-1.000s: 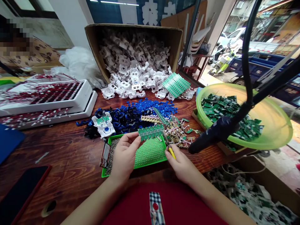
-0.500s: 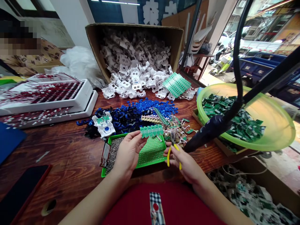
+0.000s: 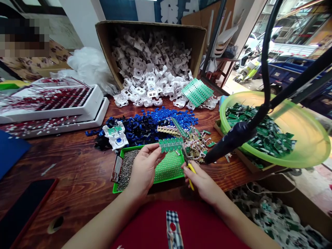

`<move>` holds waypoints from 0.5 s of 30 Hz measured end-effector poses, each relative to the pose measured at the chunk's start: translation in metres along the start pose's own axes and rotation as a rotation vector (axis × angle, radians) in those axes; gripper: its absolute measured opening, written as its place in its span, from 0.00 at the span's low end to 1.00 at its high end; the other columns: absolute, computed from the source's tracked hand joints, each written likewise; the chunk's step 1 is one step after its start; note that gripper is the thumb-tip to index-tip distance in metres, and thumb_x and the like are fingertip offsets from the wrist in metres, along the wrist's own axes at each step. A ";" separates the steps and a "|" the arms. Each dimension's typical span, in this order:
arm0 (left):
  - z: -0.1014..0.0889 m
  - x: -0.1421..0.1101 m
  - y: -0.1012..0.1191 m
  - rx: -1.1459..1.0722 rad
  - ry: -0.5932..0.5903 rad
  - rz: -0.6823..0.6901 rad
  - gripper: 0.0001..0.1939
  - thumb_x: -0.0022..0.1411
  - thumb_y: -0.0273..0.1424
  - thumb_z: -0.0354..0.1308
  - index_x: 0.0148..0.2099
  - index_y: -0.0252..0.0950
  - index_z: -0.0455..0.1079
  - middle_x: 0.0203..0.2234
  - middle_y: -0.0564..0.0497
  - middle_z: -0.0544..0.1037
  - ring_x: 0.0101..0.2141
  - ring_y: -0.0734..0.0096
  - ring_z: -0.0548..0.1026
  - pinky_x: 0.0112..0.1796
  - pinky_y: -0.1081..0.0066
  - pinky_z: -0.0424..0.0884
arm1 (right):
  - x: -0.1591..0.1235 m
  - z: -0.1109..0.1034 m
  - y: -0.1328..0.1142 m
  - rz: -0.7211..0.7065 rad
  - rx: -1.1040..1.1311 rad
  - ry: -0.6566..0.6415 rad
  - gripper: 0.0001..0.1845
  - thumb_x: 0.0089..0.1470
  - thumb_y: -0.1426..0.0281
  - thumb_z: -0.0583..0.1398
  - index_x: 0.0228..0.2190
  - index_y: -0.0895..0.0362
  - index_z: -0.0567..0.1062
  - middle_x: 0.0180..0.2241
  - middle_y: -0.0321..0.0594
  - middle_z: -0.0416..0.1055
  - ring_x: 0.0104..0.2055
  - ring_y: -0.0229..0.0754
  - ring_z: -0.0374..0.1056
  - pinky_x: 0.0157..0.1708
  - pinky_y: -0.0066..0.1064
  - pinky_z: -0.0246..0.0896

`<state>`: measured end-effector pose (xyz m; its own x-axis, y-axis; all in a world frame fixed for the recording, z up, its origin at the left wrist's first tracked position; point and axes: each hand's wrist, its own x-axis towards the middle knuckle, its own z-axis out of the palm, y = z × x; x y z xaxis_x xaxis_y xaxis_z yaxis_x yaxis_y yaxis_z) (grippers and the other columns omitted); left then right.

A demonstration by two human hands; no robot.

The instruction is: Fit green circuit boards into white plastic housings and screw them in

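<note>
Between the thumb and fingers of my left hand (image 3: 145,165) is the left end of a green circuit board strip (image 3: 171,144), raised above a green tray (image 3: 169,167). My right hand (image 3: 198,178) is closed round yellow-handled pliers (image 3: 191,168). Their dark jaws are at the strip's right end; whether they grip it I cannot tell. Small metal parts (image 3: 127,169) fill the tray's left side, and its perforated right part lies under the strip. Just behind stands a white plastic housing (image 3: 116,135) with a green board in it.
A black jointed arm (image 3: 228,140) slants down close to my right hand. Behind lie blue rings (image 3: 171,116), stacked green boards (image 3: 197,92) and a carton (image 3: 100,38) of white housings. A yellow-green basin (image 3: 308,152) holds boards. At left are foam trays (image 3: 100,98) and a phone (image 3: 28,211).
The pliers have turned and come up to the right end of the strip. The strip has shifted slightly right and tilted in my left hand.
</note>
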<state>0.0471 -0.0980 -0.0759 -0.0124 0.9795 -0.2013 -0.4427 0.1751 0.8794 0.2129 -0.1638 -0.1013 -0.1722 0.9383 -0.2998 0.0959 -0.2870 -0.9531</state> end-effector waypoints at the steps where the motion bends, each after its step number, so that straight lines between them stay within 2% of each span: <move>1: 0.000 -0.001 -0.001 0.011 -0.003 0.008 0.10 0.49 0.28 0.63 0.36 0.34 0.68 0.29 0.54 0.74 0.31 0.75 0.75 0.39 0.70 0.69 | 0.000 0.000 -0.001 -0.020 -0.050 0.017 0.18 0.55 0.54 0.48 0.38 0.54 0.63 0.29 0.35 0.59 0.29 0.35 0.58 0.28 0.25 0.56; 5: 0.000 -0.005 -0.004 0.064 0.002 0.065 0.10 0.50 0.29 0.63 0.36 0.35 0.69 0.29 0.55 0.73 0.32 0.78 0.72 0.38 0.72 0.68 | 0.002 0.000 -0.003 -0.096 -0.294 0.133 0.14 0.56 0.57 0.47 0.34 0.55 0.62 0.31 0.35 0.62 0.33 0.37 0.59 0.35 0.29 0.53; 8: 0.003 -0.011 -0.004 0.114 0.000 0.113 0.09 0.50 0.28 0.63 0.36 0.36 0.70 0.28 0.56 0.73 0.32 0.78 0.71 0.38 0.74 0.68 | 0.004 0.002 -0.003 -0.085 -0.340 0.202 0.13 0.54 0.58 0.50 0.34 0.55 0.63 0.32 0.37 0.63 0.35 0.41 0.60 0.36 0.31 0.51; 12: 0.006 -0.012 -0.003 0.132 -0.007 0.078 0.11 0.48 0.27 0.64 0.36 0.34 0.71 0.29 0.53 0.75 0.32 0.78 0.71 0.38 0.77 0.66 | 0.007 0.000 0.003 -0.081 -0.295 0.257 0.14 0.51 0.57 0.53 0.33 0.55 0.64 0.33 0.39 0.64 0.36 0.43 0.60 0.38 0.34 0.52; 15: 0.003 -0.003 -0.005 0.068 0.003 -0.024 0.10 0.47 0.27 0.64 0.35 0.33 0.70 0.28 0.53 0.74 0.30 0.77 0.72 0.38 0.73 0.68 | 0.010 -0.005 0.008 -0.079 -0.140 0.275 0.18 0.53 0.54 0.51 0.39 0.54 0.62 0.37 0.40 0.64 0.40 0.43 0.62 0.40 0.34 0.56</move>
<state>0.0520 -0.1019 -0.0782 -0.0048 0.9746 -0.2238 -0.3809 0.2052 0.9016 0.2166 -0.1557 -0.1118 0.0857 0.9790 -0.1848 0.2301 -0.1999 -0.9524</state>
